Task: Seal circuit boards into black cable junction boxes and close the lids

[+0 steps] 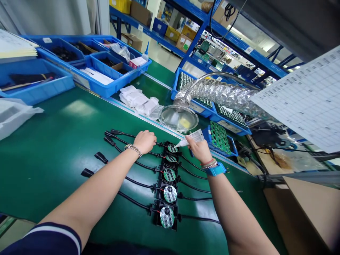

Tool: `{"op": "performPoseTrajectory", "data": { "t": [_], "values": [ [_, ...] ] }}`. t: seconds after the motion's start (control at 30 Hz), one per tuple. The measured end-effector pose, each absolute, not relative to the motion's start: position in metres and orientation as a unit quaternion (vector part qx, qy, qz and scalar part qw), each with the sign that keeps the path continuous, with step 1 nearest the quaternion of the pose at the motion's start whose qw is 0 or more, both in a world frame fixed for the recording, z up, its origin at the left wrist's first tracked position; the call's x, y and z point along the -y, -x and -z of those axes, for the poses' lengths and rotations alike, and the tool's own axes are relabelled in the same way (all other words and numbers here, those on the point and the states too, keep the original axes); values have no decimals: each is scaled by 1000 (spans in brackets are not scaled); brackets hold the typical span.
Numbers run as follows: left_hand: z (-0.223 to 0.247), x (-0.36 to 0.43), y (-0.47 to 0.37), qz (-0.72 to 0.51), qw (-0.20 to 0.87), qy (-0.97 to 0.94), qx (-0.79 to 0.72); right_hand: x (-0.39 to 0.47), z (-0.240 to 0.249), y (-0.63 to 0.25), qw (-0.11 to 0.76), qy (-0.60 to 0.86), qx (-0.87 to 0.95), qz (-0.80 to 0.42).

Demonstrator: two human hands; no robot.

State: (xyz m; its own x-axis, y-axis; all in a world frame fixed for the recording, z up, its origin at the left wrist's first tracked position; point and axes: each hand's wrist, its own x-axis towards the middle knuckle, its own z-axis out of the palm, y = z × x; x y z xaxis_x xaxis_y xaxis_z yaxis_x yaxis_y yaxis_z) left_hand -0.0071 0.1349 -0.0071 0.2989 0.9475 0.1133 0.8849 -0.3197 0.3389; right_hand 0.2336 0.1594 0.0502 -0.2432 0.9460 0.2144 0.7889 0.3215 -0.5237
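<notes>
A column of black housings [158, 221] lies on the green bench, each carrying a round green circuit board [169, 174] and black cables on both sides. My right hand [201, 151] grips a white glue tube [193, 137], its nozzle tip at the farthest circuit board [172, 148]. To the left of that board, my left hand [145, 141] is curled over the top black cable [158, 143]; its fingertips are partly hidden. The nearer boards have a silvery surface with a black round part on them. Black connectors [98, 157] end the cables on the left.
A clear round fume hood [178, 118] on a silver flexible duct [223, 91] hangs just beyond the tube. Blue parts trays [106, 90] and white packets [139, 101] line the back. Stacked green boards [220, 136] stand at right, near an open cardboard box [310, 209].
</notes>
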Motion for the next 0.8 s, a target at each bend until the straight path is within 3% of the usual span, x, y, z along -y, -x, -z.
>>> {"op": "performPoseTrajectory", "data": {
  "t": [0.8],
  "values": [
    [8, -137, 7, -147, 110, -798, -574, -145, -62, -231, 192, 530, 820, -101]
  ]
}}
